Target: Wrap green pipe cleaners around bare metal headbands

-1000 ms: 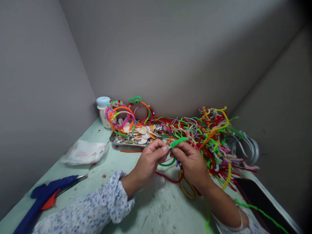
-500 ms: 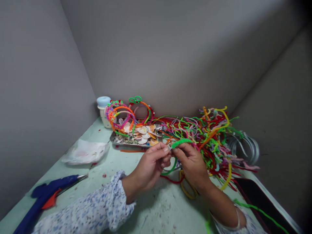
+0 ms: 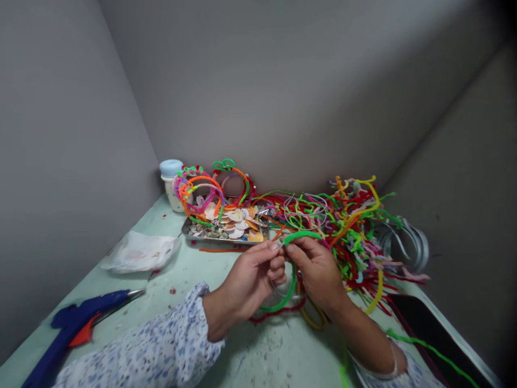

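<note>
Between my hands is a headband hoop wrapped in green pipe cleaner [image 3: 302, 235], its curve hanging below my fingers. My left hand [image 3: 252, 275] is closed, thumb and forefinger pinching the bare, pale end of the hoop. Close by, my right hand [image 3: 317, 269] pinches the fuzzy green part just beside that end. The fingertips nearly meet, so the exact grip is partly hidden. Below, a red pipe cleaner [image 3: 278, 311] bends under the hoop, and a yellow loop [image 3: 317, 318], perhaps a scissors handle, shows beneath my right wrist.
A metal tray [image 3: 218, 241] of shells stands behind, with decorated headbands [image 3: 202, 186] on it. Right are piled pipe cleaners [image 3: 355, 231], metal hoops [image 3: 420, 248] and a dark phone-like slab [image 3: 432, 328]. Left are a jar [image 3: 174, 194], plastic bag [image 3: 141, 252] and blue glue gun [image 3: 81, 318].
The hanging curve of the green hoop has swung down and left, with the red pipe cleaner below it. Both hands stay in nearly the same place, still pinching.
</note>
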The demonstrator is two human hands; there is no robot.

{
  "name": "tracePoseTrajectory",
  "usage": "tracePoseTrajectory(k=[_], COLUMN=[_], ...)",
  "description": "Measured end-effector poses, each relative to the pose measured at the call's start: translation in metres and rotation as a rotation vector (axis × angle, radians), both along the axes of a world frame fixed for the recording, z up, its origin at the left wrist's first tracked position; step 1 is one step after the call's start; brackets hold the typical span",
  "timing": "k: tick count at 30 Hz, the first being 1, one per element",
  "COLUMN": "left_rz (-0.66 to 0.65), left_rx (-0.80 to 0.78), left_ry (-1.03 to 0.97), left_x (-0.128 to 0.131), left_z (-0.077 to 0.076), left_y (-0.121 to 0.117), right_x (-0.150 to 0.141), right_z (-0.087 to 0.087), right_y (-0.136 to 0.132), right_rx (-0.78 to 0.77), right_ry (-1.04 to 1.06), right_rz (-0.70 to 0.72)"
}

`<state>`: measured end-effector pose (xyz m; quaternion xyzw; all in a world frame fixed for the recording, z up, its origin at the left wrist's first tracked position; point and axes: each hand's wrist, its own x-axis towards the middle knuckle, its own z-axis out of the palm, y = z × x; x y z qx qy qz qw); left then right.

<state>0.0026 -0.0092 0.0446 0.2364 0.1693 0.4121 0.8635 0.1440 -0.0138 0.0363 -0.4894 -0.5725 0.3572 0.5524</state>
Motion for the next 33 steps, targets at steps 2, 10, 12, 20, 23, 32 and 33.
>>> tracePoseTrajectory(k=[2,10,12,20,23,32,33], left_rz=[-0.012,-0.033,-0.036,-0.003,0.116,0.312,0.32], left_rx=[-0.007,-0.018,-0.023,-0.005,0.061,0.281,0.301], left_ry=[-0.008,-0.023,-0.019,0.008,0.041,0.252,0.283], left_x=[0.0,0.001,0.001,0.001,0.002,0.003,0.002], left_z=[-0.001,0.0,0.0,0.001,0.003,0.01,0.009], left_y=[0.0,-0.001,-0.001,-0.002,-0.004,-0.005,-0.005], right_x=[0.0,0.002,0.002,0.0,-0.001,-0.005,-0.005], right_z=[0.0,-0.002,-0.002,0.0,0.006,0.027,0.028], right_y=[0.0,0.001,0.001,0.0,-0.001,-0.018,-0.019], right_rx=[-0.013,-0.015,-0.016,-0.017,-0.012,-0.049,-0.079], right_ry=[0.002,0.009,0.003,0.0,-0.024,0.029,0.035], right_rz=[0.004,0.025,0.022,-0.002,-0.022,-0.083,-0.058])
